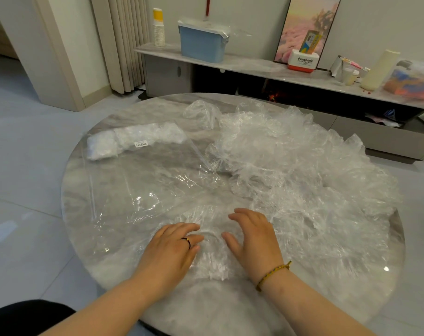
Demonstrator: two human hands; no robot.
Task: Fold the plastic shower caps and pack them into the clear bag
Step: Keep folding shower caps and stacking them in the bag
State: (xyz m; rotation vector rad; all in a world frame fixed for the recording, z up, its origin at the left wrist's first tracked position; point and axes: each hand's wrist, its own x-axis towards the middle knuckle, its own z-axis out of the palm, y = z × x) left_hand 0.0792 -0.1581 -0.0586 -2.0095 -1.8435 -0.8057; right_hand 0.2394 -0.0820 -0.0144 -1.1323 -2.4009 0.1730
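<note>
One crinkled clear shower cap [212,241] lies flat at the near edge of the round marble worktop [206,309], left hand [172,248] and right hand [252,236] pressing on it palms down, each grip open, fingers spread and holding nothing. Big loose pile of shower caps [295,161] fills the right half. Clear bag [138,185] lies flat on the left, touching the pile, folded caps [123,141] packed in its far end, barcode label [141,143] on it. Behind: low shelf [254,65] with blue bin [202,43], paper cup stack [158,27], Panasonic box [303,61], framed picture [305,23]; beige curtain [123,40], pale tiled floor [24,166]
</note>
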